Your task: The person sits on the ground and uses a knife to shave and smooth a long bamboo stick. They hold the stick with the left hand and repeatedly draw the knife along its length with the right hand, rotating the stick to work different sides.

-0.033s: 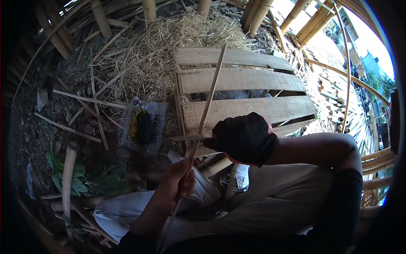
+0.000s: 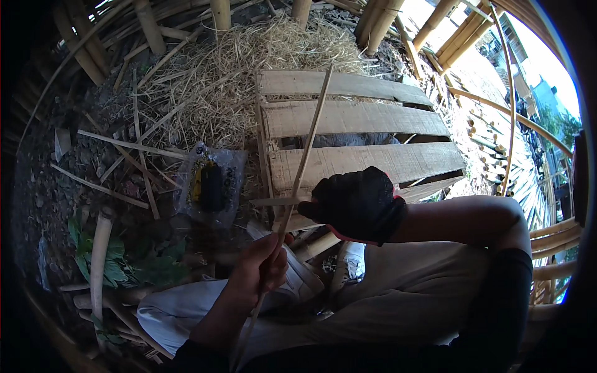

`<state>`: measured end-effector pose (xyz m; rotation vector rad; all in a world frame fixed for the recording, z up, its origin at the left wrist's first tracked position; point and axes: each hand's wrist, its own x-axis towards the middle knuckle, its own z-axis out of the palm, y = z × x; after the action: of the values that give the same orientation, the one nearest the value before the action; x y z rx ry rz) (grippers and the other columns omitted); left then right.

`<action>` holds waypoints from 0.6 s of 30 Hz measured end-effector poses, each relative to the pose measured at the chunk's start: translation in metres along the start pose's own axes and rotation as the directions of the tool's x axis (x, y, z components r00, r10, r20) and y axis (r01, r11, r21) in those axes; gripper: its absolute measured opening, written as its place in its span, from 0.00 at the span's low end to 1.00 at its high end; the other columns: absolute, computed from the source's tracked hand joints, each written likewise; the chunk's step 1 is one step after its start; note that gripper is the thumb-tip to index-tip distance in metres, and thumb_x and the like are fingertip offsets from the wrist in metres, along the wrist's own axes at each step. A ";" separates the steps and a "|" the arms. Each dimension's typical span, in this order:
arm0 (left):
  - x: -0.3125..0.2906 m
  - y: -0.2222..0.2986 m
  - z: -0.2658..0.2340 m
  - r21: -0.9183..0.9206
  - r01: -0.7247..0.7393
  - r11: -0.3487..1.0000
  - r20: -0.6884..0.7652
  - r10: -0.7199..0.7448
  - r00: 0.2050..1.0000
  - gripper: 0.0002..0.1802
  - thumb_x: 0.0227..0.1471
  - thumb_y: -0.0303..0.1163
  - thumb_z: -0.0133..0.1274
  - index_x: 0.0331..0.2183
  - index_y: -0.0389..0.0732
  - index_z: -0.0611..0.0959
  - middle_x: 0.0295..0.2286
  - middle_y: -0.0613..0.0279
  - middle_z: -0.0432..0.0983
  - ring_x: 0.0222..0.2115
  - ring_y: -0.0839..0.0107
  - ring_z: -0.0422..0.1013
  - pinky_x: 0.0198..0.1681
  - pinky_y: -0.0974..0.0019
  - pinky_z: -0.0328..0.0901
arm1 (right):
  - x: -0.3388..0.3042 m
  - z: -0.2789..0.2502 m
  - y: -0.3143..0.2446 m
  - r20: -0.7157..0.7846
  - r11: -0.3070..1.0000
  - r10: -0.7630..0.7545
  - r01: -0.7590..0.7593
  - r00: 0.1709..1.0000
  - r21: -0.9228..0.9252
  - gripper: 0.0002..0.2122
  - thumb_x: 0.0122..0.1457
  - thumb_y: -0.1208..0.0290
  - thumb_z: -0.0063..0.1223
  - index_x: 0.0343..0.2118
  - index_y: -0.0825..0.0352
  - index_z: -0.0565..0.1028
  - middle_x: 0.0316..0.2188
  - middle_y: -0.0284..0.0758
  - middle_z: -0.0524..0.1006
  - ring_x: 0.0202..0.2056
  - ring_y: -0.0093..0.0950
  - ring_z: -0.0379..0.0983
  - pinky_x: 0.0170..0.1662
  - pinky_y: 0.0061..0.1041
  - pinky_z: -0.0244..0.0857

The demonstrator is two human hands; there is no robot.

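Observation:
My bare left hand (image 2: 258, 264) is closed round a long, thin bamboo strip (image 2: 311, 133), which rises at a slant from near my lap to above the slatted wooden crate (image 2: 364, 117). My right hand (image 2: 356, 205), in a black glove with red edging, is closed on a knife. Its handle is hidden inside the fist. The knife's narrow blade (image 2: 267, 202) points left and crosses the strip just above my left hand, apparently against it.
Straw (image 2: 230, 68) is heaped behind the crate. To the left lie a clear plastic bag (image 2: 214, 183) with a black object, loose bamboo strips (image 2: 106, 188), an upright bamboo stick (image 2: 99, 267) and green leaves (image 2: 115, 273). Bamboo posts (image 2: 376, 28) stand at the back.

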<state>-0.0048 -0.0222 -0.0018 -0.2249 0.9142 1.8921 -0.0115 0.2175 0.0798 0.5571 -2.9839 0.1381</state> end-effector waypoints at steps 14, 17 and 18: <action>-0.001 0.005 -0.004 -0.006 0.050 0.999 0.051 -0.050 0.997 0.27 0.67 0.50 0.48 0.51 0.34 0.71 0.18 0.73 0.59 0.11 0.83 0.54 0.17 0.74 0.51 | 0.055 -0.025 0.033 0.313 0.945 0.313 -0.260 0.897 -0.198 0.26 0.72 0.55 0.27 0.34 0.67 0.79 0.22 0.43 0.81 0.28 0.46 0.80 0.34 0.47 0.73; -0.006 0.000 -0.001 0.020 0.060 0.998 0.033 -0.061 0.998 0.27 0.67 0.50 0.49 0.51 0.34 0.72 0.18 0.73 0.60 0.12 0.84 0.55 0.17 0.75 0.52 | 0.033 -0.020 -0.004 0.390 0.981 0.180 -0.136 0.903 -0.139 0.24 0.71 0.56 0.30 0.31 0.62 0.80 0.22 0.43 0.80 0.27 0.45 0.79 0.33 0.47 0.73; -0.005 0.000 0.000 0.031 0.056 0.998 0.038 -0.057 0.998 0.27 0.67 0.50 0.49 0.51 0.35 0.72 0.18 0.73 0.60 0.12 0.84 0.55 0.17 0.75 0.52 | 0.033 -0.018 0.001 0.406 0.980 0.187 -0.139 0.894 -0.146 0.23 0.71 0.55 0.31 0.33 0.61 0.80 0.22 0.43 0.80 0.26 0.45 0.79 0.32 0.46 0.72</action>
<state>-0.0020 -0.0255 0.0004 -0.1932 0.9011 1.8235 -0.0408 0.2093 0.1017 0.3577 -3.4270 -0.1611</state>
